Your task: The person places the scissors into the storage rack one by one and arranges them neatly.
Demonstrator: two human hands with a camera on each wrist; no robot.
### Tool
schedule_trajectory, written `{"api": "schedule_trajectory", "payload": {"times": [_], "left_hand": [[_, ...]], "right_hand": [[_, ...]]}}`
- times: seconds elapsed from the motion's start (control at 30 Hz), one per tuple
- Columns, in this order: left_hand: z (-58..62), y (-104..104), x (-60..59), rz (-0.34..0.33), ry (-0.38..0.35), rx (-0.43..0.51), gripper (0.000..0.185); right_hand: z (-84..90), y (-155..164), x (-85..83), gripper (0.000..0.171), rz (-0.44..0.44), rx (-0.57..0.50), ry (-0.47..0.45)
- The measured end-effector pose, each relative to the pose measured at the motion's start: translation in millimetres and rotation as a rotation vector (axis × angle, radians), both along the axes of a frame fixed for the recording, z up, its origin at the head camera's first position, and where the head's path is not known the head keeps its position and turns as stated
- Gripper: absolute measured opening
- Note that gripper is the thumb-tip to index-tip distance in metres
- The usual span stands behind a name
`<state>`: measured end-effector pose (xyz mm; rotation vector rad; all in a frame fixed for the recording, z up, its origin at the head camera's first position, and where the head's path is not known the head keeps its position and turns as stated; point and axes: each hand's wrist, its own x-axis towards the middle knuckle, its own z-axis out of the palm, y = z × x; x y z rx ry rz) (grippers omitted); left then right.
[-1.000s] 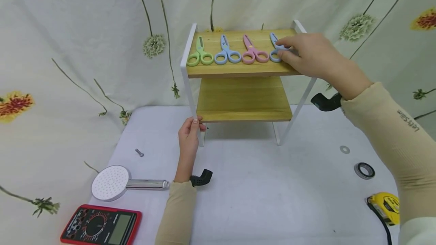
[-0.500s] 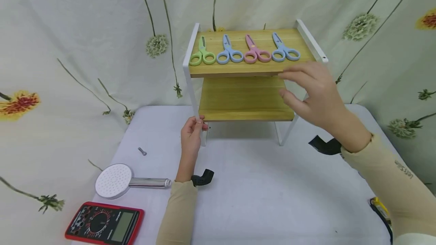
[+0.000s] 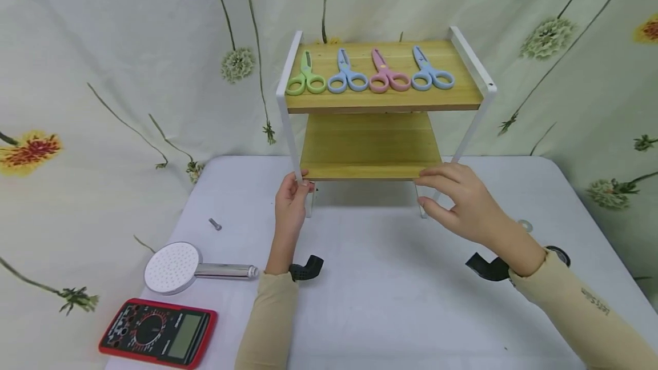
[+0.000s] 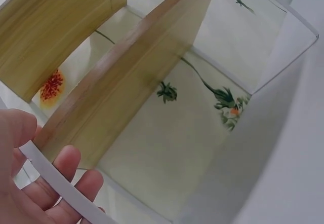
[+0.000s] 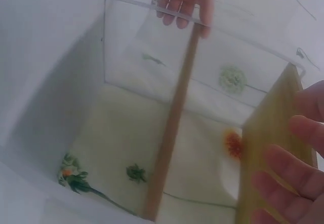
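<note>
A two-tier rack with a white frame (image 3: pixel 289 130) and wooden boards stands at the back of the table. On its upper board (image 3: pixel 385 104) lie several scissors in a row: green scissors (image 3: pixel 307 75), blue scissors (image 3: pixel 345 70), pink scissors (image 3: pixel 384 71) and, at the right, more blue scissors (image 3: pixel 426 66). My left hand (image 3: pixel 291 204) grips the frame's left front leg beside the lower board (image 3: pixel 370 147); in the left wrist view, thumb and fingers wrap it. At the lower board's right front corner is my right hand (image 3: pixel 460 201), fingers spread and loosely bent, holding nothing. Whether it touches the rack I cannot tell.
On the left of the table lie a bolt (image 3: pixel 215 224), a shower head (image 3: pixel 172 268) and a red-cased multimeter (image 3: pixel 157 333). A washer (image 3: pixel 525 225) and a black ring (image 3: pixel 560 255), partly hidden by the right sleeve, lie at the right. A flowered cloth (image 3: pixel 154 44) hangs behind.
My right hand has left the right-hand blue scissors and come down in front of the rack to the lower board's corner. My left hand keeps its grip on the leg.
</note>
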<state>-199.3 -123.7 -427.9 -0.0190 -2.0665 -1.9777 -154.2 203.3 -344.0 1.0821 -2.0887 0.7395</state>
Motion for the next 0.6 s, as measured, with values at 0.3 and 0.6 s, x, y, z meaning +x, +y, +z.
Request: {"api": "schedule_trajectory", "payload": {"times": [0.3,0.6], "left_hand": [[0.5,-4,17.8,-0.053,0.005,-0.131,0.059],[22.1,-22,60.6,-0.161,-0.135,-0.480,0.077]], "right_hand": [[-31.2,10,10.1,0.029,-0.061,0.045,-0.104],[-62.3,51,22.7,0.035,-0.228,0.131,-0.206]]}}
